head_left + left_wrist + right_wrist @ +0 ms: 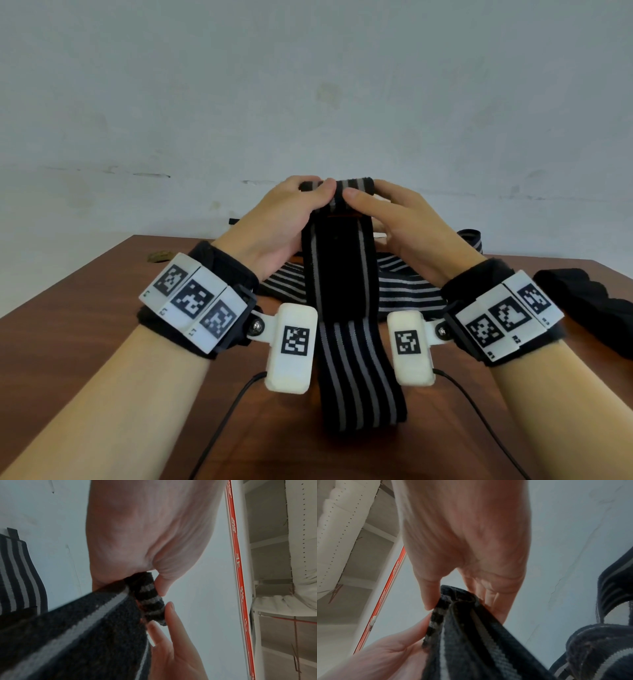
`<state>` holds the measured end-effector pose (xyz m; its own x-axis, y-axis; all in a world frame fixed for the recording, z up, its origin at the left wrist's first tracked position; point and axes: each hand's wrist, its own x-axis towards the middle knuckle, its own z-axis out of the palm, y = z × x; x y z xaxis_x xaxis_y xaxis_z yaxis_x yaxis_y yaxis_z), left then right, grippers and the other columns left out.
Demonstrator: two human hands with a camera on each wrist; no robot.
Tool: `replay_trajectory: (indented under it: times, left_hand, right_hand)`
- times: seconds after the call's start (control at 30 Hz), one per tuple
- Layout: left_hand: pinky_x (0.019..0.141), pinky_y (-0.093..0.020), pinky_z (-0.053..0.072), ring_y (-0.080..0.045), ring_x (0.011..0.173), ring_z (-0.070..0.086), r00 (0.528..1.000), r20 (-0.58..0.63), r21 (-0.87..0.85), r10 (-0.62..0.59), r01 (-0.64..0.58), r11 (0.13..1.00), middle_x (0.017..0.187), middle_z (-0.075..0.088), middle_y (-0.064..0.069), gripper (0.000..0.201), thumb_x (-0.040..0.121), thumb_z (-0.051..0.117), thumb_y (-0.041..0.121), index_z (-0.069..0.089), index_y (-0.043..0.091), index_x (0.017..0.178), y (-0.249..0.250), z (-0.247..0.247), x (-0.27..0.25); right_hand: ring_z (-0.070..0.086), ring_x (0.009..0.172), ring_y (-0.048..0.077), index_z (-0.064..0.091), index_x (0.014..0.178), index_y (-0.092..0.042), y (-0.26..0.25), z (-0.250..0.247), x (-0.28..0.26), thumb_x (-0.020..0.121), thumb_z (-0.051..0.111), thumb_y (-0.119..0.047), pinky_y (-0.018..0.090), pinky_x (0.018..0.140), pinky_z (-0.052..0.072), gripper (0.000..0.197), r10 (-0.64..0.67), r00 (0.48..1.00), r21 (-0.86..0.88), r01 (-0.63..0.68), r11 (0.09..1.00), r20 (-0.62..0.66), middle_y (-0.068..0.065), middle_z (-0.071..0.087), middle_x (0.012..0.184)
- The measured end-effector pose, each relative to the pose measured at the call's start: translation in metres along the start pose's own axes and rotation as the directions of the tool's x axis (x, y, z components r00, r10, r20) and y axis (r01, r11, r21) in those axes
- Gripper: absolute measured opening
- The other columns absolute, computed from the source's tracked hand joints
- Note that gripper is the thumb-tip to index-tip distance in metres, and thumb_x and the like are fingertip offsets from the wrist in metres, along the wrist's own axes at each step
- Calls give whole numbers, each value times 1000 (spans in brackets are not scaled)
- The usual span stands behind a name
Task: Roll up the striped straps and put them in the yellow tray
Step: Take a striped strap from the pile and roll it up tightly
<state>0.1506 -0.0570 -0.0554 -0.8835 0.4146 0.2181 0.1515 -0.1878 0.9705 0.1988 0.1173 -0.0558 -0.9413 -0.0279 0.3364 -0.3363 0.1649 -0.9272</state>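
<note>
Strap mid-table; bundle to its rt, near edge.
</note>
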Motion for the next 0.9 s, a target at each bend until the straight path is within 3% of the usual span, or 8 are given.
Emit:
replay_trajectory:
  times: [0.13,0.3,0.43,0.53,0.63,0.77,0.83,0.9]
  left_hand:
    - [101,-43,57,-24,110,74,1000,-8,6,27,-27,1000,117,77,-10,33,106,58,30,67,6,127,3,4,-5]
    - [100,-46,57,-25,109,74,998,-40,-41,-58,56,998,114,78,-8,37,108,47,38,74,15,121,1,14,-6]
    - [95,-45,59,-26,109,74,996,-61,2,-71,71,997,116,77,-7,40,102,55,44,71,16,125,4,10,-5]
    - [97,-47,58,-24,109,74,996,-35,20,-78,79,997,123,75,-4,63,87,60,54,60,17,138,3,8,0]
    - [99,-48,57,-25,112,74,997,18,15,-71,70,997,126,74,-5,70,86,63,57,56,15,142,1,7,1]
    - [96,-48,59,-25,113,73,994,23,73,-107,105,992,134,69,-4,105,64,72,72,43,20,150,1,5,2]
    - [96,-48,59,-24,113,73,990,53,104,-130,123,987,136,67,-4,91,74,67,74,50,22,147,2,6,1]
    - [98,-48,58,-23,112,73,987,76,140,-140,129,982,129,73,-3,60,95,53,69,66,26,134,3,9,-2]
  right_hand:
    - [73,112,20,63,134,-13,-4,-2,-1,97,71,-20,42,98,58,39,-51,998,65,53,996,-31,5,76,121]
    - [75,107,20,48,147,-14,-3,1,0,94,73,-8,27,76,60,58,-61,997,76,64,995,-40,5,76,120]
    - [74,110,21,55,140,-10,-5,2,-2,101,64,-9,31,84,61,40,-45,997,86,40,995,61,9,75,121]
    - [73,112,21,54,140,-11,-7,0,-1,103,61,-11,31,85,61,38,-50,996,86,44,995,77,8,74,124]
    - [73,112,25,53,140,-10,-8,-3,0,101,61,-3,34,88,60,41,-68,995,85,62,994,70,12,73,124]
    - [73,110,28,55,138,-11,-8,-7,0,97,64,3,40,93,60,44,-84,994,59,81,995,62,12,74,119]
    - [74,106,24,57,135,-13,-8,-8,0,95,66,6,39,93,60,45,-110,993,14,110,994,47,9,76,113]
    - [75,98,20,59,129,-12,-8,-8,0,91,67,12,34,86,61,46,-151,988,-22,151,988,9,7,76,108]
